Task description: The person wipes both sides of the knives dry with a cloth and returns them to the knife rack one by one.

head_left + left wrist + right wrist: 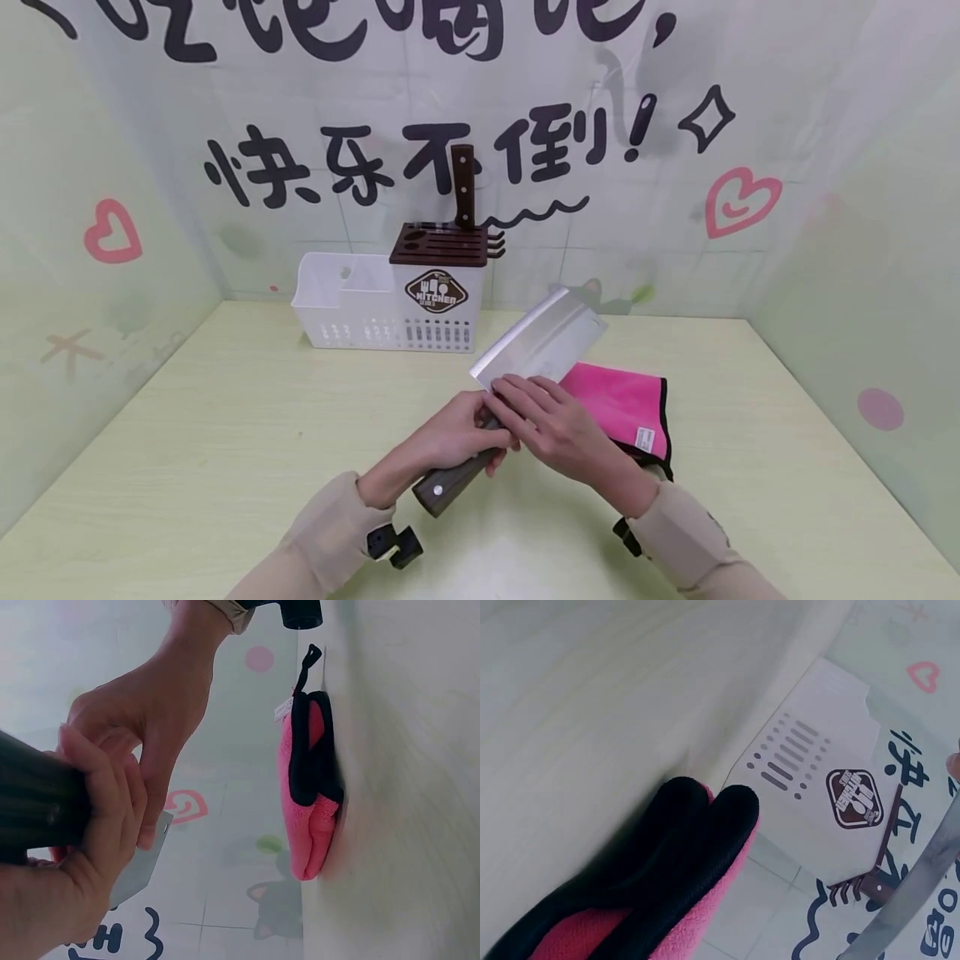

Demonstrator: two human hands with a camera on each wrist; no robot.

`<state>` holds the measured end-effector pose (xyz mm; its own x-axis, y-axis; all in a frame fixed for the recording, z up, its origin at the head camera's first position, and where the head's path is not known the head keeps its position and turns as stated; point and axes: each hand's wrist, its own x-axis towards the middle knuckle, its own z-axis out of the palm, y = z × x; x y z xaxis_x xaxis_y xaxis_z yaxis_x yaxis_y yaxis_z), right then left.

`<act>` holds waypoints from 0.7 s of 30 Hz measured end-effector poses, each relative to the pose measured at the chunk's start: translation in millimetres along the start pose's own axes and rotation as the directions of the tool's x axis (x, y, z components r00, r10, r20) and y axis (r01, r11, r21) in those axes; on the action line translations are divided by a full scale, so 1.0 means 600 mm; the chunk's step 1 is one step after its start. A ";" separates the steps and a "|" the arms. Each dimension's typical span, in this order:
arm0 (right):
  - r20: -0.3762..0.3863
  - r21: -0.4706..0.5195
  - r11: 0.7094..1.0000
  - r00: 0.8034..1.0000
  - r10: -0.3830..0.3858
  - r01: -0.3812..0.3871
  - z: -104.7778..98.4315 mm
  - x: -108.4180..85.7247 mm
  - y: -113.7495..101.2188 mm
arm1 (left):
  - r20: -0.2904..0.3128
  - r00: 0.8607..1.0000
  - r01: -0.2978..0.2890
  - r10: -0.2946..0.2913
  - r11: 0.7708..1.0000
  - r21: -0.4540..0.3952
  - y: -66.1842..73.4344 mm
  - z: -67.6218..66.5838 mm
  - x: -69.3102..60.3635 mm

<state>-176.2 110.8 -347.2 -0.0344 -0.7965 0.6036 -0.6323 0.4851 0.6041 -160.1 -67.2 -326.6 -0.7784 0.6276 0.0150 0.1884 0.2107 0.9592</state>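
A cleaver (543, 337) with a broad steel blade and dark wooden handle is held tilted above the table, its blade pointing up and to the right. My left hand (457, 429) grips the handle, whose butt end sticks out below the palm. Over the heel of the blade, where it meets the handle, lie the fingers of my right hand (558, 429); its thumb (155, 810) shows on the underside in the left wrist view. A folded pink cloth (618, 404) with black edging lies on the table behind and right of my right hand.
At the back wall stands a white knife holder (440, 329) with a brown slotted top. One brown-handled utensil (464, 187) stands upright in it. A white open caddy (322, 321) adjoins its left side. Printed walls bound the pale table (225, 433) at the back and sides.
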 end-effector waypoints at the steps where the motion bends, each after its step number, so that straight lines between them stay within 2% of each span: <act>1: -0.008 0.001 1.000 1.000 0.002 -0.002 0.001 0.001 -0.001 | 0.005 1.000 0.002 -0.002 1.000 -0.004 0.001 0.000 -0.001; 11: -0.062 -0.007 1.000 0.998 0.007 -0.008 0.003 0.007 -0.005 | 0.050 0.999 0.022 -0.019 0.998 -0.064 0.007 -0.003 -0.003; 21: -0.081 -0.022 0.999 0.996 0.032 -0.033 0.000 0.004 -0.006 | 0.135 0.991 0.017 -0.016 1.000 -0.004 0.017 -0.010 0.000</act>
<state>-174.4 106.9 -347.8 0.0084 -0.7490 0.6625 -0.6134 0.5194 0.5950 -162.0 -69.5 -315.0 -0.6935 0.7194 -0.0390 0.1724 0.2182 0.9606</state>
